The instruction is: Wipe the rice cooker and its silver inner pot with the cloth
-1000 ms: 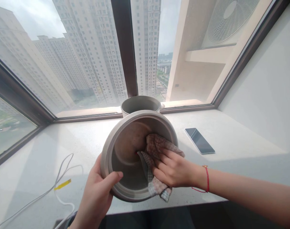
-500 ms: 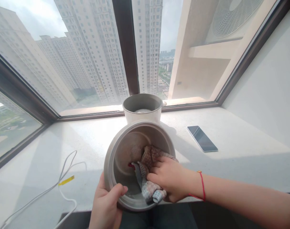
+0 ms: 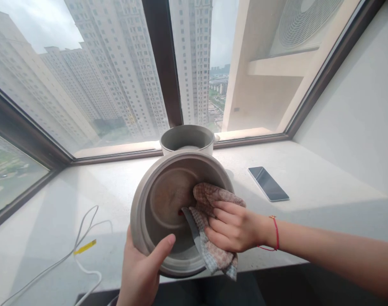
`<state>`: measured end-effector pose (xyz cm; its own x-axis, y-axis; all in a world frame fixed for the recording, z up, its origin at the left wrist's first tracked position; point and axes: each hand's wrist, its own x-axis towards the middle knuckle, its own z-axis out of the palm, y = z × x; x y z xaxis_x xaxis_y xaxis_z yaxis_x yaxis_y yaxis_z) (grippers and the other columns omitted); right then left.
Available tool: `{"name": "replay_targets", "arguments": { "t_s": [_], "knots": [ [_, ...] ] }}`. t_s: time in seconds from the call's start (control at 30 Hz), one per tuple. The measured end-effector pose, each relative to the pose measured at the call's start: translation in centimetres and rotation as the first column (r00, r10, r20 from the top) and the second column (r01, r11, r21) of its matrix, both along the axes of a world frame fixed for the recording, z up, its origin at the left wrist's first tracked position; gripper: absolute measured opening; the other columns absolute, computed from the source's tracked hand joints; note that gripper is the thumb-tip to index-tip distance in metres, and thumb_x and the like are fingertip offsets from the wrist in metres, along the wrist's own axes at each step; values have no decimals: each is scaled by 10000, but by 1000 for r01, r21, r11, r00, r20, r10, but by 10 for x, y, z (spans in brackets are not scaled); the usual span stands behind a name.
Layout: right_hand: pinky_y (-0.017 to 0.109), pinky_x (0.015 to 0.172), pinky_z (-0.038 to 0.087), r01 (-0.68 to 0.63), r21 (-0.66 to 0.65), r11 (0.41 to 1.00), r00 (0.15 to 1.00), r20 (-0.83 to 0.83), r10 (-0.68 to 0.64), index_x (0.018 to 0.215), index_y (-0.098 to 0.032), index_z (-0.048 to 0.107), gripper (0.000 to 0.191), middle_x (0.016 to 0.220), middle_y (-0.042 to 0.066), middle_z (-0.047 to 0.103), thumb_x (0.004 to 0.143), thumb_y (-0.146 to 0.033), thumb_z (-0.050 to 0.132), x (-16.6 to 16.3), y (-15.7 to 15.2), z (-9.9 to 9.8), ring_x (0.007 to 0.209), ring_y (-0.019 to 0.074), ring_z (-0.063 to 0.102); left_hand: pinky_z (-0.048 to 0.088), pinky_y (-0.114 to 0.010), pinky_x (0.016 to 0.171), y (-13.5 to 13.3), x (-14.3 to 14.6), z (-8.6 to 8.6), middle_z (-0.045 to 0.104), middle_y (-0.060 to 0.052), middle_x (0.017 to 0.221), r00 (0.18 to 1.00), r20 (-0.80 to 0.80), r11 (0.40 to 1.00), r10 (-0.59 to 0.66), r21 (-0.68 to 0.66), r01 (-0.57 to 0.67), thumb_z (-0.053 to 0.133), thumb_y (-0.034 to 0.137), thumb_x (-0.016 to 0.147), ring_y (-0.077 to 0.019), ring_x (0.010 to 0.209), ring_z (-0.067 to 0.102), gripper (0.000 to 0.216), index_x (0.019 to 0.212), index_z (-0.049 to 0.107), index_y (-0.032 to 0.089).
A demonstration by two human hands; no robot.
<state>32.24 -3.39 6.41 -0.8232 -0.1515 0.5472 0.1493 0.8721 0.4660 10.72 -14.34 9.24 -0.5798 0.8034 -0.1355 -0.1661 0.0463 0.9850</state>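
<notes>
A round grey metal pot (image 3: pixel 173 195) is tilted so that its inside faces me. My left hand (image 3: pixel 144 265) grips it at the lower left, thumb over the rim and fingers behind the outer wall. In my right hand (image 3: pixel 234 225) is a checked brown and grey cloth (image 3: pixel 218 195), bunched under the fingers at the pot's right inner side. One end of the cloth hangs over the lower right rim. A small red spot shows beside the cloth on the pot's inside; I cannot make out what it is.
Behind the pot stands a second, pale pot (image 3: pixel 187 138) near the window frame (image 3: pixel 165 63). A phone (image 3: pixel 268 183) lies on the white sill (image 3: pixel 312 182) to the right. On the left lies a white cable (image 3: pixel 61 259) with a yellow tag (image 3: pixel 85 247).
My right hand has moved the cloth a little up and to the right, towards the rim. The pot has shifted slightly up and left and now faces me more.
</notes>
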Motion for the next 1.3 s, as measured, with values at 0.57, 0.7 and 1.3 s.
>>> {"name": "replay_targets", "arguments": {
  "t_s": [0.57,0.7,1.3],
  "knots": [
    [425,1034,438,64,54,997,954,291,-77,1055,-178,667,215,969,60,750,935,-72,522,10,46,-31,912,208,677,561,-271,843,7,-16,21,739,-50,1202,941,220,952,-259,-105,286,702,42,513,-299,1163,656,1018,1486,492,255],
    [404,921,517,-5,130,992,979,202,-22,930,-203,671,151,767,2,708,935,-114,550,16,37,-21,686,172,636,573,-320,904,15,-28,32,743,-71,1227,935,220,946,-279,-104,307,792,98,531,-350,1208,643,961,1452,547,220],
    [402,754,450,155,-69,985,988,-13,-157,867,-196,656,138,645,-6,605,955,-170,552,-14,-15,-5,580,173,530,616,-442,749,-12,7,-33,764,-52,737,904,408,951,-129,-207,229,823,298,607,-307,775,736,235,771,736,153]
  ]
}}
